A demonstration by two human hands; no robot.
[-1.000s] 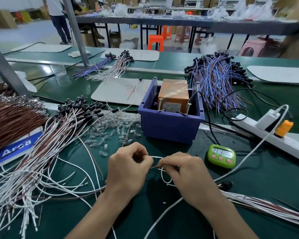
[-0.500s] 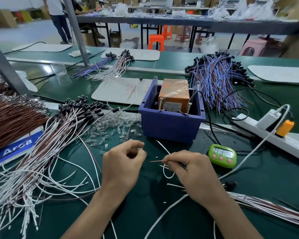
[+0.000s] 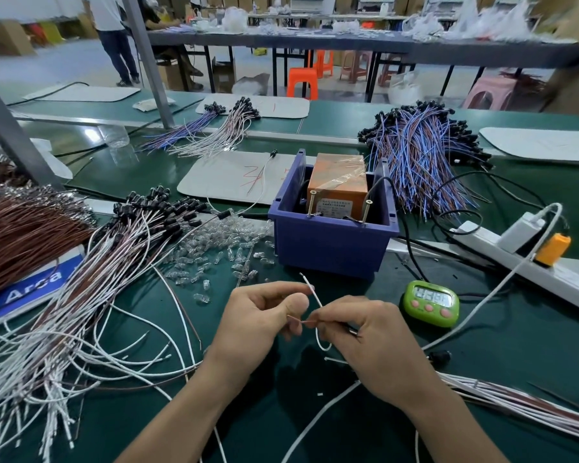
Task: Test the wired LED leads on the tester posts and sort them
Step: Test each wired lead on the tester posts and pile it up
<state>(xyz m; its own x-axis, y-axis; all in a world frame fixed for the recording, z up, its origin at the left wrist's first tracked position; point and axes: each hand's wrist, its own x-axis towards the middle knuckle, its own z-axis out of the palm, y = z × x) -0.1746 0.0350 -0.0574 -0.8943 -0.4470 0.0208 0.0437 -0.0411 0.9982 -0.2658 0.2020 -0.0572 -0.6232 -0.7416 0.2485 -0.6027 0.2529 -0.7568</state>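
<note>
Just in front of the blue bin (image 3: pixel 331 248) that holds the orange tester (image 3: pixel 336 182), both hands meet above the bench (image 3: pixel 515 345). The right hand (image 3: pixel 378 349) has its grip pinched on a white-and-brown LED lead (image 3: pixel 316 297). The left hand (image 3: pixel 258 325) has its grip curled around the lead's brown end.

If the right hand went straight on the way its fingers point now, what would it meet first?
Probably the left hand: the right hand points up and left, and its fingertips, pinching a thin brown wire, sit almost against the left hand's curled fingers. Depth is unclear, though both look level.
</note>
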